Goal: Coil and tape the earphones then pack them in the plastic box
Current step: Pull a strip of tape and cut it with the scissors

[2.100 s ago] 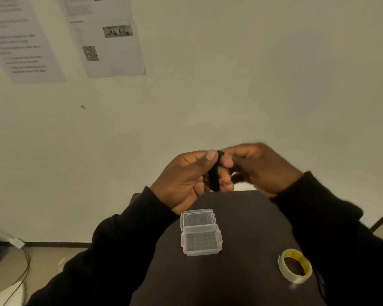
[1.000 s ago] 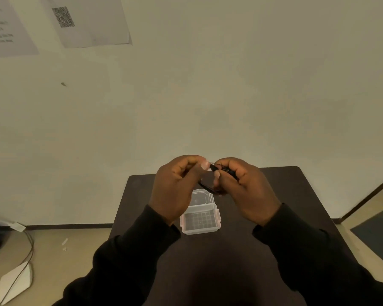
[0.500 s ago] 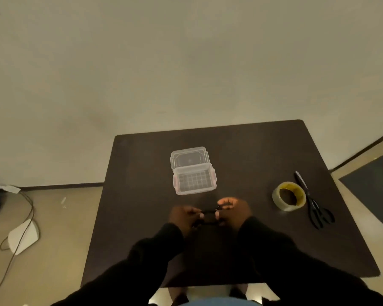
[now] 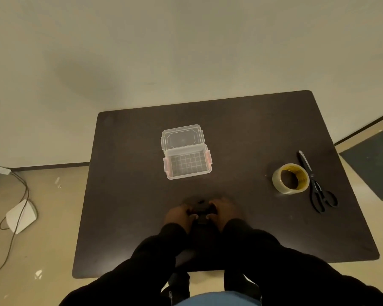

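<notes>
Low over the near middle of the dark table (image 4: 124, 195), my left hand (image 4: 178, 216) and my right hand (image 4: 224, 212) sit close together. Both pinch a small black bundle of earphones (image 4: 201, 211) between them; the picture is dim and blurred there, so the bundle's shape is unclear. The clear plastic box (image 4: 187, 165) stands open and empty at the table's centre, beyond my hands, with its lid (image 4: 181, 138) folded back behind it.
A roll of clear tape (image 4: 290, 178) with a yellow core lies at the right, with black scissors (image 4: 316, 184) beside it. The far table edge meets a pale wall. On the floor at left lie a white device (image 4: 20, 216) and cables.
My hands came down from chest height with the earphones to just above the table, nearer my body. The camera tilted down, so the whole table, tape and scissors show.
</notes>
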